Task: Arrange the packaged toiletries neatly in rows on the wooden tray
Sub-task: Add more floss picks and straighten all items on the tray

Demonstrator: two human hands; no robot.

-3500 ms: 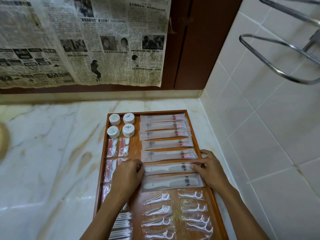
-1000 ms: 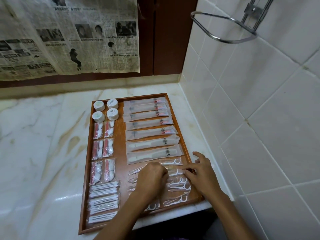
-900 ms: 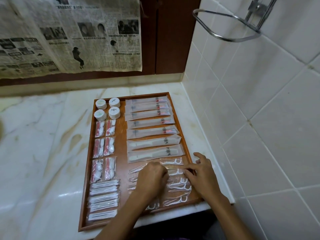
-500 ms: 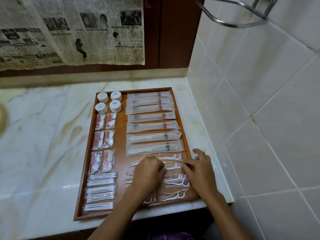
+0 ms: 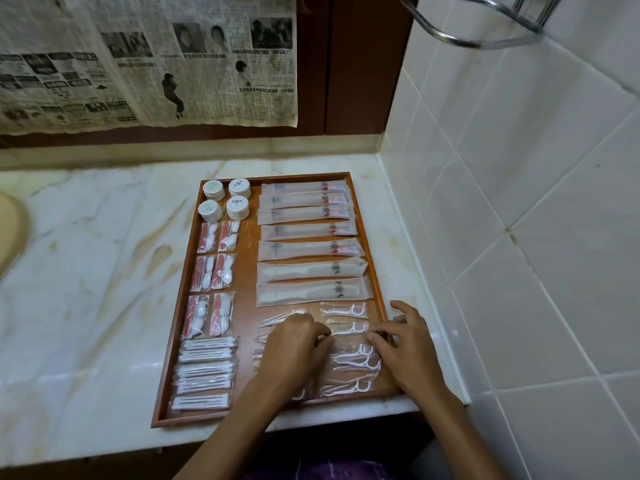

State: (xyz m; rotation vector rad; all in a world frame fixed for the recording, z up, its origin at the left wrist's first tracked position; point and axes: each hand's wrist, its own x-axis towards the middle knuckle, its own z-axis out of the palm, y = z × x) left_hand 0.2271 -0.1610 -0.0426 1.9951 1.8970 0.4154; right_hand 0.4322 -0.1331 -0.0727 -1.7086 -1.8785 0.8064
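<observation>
Two hands work at the near right corner of the wooden tray (image 5: 366, 216), which sits on the marble counter (image 5: 86, 271) against the tiled wall (image 5: 519, 237). My left hand (image 5: 294, 344) rests with fingers curled down on the left column of floss-pick packets (image 5: 346, 362); whether it pinches one I cannot tell. My right hand (image 5: 408, 344) has its fingertips pressed on a packet edge at the right rim, thumb lifted clear. The long toothbrush and comb sleeves (image 5: 311, 249) lie in parallel rows at the far right. The red-and-white sachets (image 5: 211, 275) stand in pairs on the left, the cotton-swab packs (image 5: 204, 370) stack below them, and four round lidded tubs (image 5: 225, 199) fill the far left corner. Risk, as I judge it: the clear packets are slick and overlapping, so a sideways push may drag neighbours askew or ride one over the tray rim.
</observation>
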